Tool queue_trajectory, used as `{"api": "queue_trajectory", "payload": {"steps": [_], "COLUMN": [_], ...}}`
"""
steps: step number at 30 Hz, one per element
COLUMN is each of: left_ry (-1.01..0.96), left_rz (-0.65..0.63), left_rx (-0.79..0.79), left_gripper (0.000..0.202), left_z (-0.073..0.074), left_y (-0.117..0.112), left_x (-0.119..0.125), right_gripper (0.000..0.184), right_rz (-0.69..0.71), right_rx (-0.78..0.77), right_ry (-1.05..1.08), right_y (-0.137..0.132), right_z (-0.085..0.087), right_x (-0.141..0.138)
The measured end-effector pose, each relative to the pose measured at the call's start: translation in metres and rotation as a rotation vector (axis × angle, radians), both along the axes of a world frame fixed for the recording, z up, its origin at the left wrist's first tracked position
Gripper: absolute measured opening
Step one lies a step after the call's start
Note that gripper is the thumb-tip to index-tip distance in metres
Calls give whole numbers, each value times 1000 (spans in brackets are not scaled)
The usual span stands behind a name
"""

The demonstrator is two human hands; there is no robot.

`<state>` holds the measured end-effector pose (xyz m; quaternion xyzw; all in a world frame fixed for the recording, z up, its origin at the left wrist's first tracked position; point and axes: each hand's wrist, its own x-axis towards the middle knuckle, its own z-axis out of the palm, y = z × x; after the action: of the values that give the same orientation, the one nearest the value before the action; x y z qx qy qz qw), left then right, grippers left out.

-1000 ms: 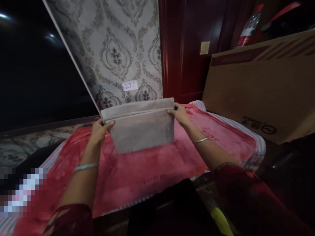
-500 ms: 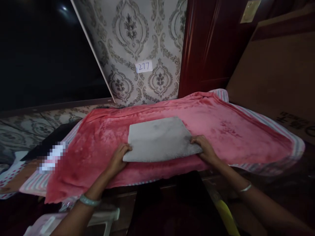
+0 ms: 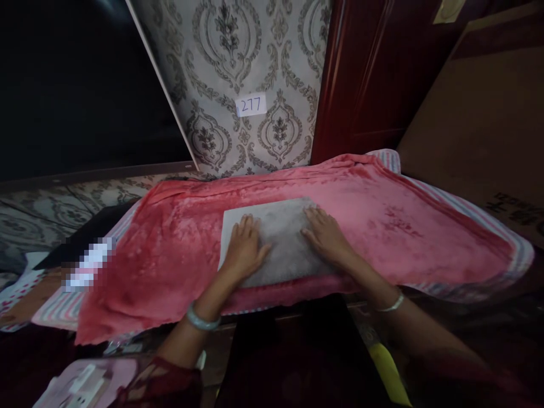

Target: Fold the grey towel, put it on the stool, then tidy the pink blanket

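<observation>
A grey piece of cloth [image 3: 284, 249], roughly rectangular, lies flat on a pink plush blanket [image 3: 178, 243]. On its left part rests my left hand [image 3: 245, 249], fingers spread and pointing away from me. My right hand [image 3: 326, 235] lies on the right part of the cloth, its fingers also stretched out. Both palms face down, and neither hand grips anything. Parts of the cloth are hidden under the hands.
Beneath the blanket shows a striped cover [image 3: 516, 255]. A large dark screen [image 3: 85, 85] stands at the left, a cardboard box [image 3: 501, 113] at the right. Behind are patterned wallpaper with a "277" label [image 3: 251, 105] and a dark red wooden panel [image 3: 374, 79]. A pink plastic stool [image 3: 114, 374] is at lower left.
My hands have let go of the cloth's side edges and moved inward onto its top. The cloth's near edge, held up before, now lies down on the blanket.
</observation>
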<state>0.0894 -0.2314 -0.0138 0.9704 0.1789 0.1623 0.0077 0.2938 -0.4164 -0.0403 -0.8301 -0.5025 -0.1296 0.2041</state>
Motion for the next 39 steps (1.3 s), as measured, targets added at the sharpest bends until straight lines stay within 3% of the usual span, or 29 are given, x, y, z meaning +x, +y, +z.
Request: {"api": "queue_trajectory", "payload": {"steps": [4, 8, 14, 19, 23, 26, 30, 34, 37, 39], "left_ry": [230, 270, 278, 308, 293, 245, 226, 220, 232, 243], "left_rz": [51, 72, 159, 317, 417, 353, 147, 14, 13, 21], "left_rx": [-45, -49, -40, -58, -19, 1, -54, -52, -49, -49], "left_gripper": [77, 78, 81, 76, 67, 57, 60, 63, 63, 65], "left_z": [-19, -30, -25, -22, -11, 8, 22, 1, -21, -27], "left_y": [-25, -23, -18, 4, 17, 14, 0, -7, -7, -6], "left_x": [20, 16, 9, -18, -24, 4, 73, 119, 126, 125], "right_gripper": [65, 64, 65, 65, 57, 52, 54, 52, 51, 51], "right_rz": [-74, -83, -84, -75, -11, 18, -142, -189, -176, -183], "right_rx": [-238, -272, -254, -273, -326, -280, -161, -169, -191, -183], "right_ry": [-26, -49, -35, 9, 107, 148, 94, 4, -31, -26], "right_y": [22, 17, 19, 18, 22, 41, 76, 93, 93, 92], "right_z": [-17, -30, -29, -28, -14, 10, 27, 5, -16, -23], "right_x": [-22, -24, -22, -24, -7, 16, 37, 37, 36, 37]}}
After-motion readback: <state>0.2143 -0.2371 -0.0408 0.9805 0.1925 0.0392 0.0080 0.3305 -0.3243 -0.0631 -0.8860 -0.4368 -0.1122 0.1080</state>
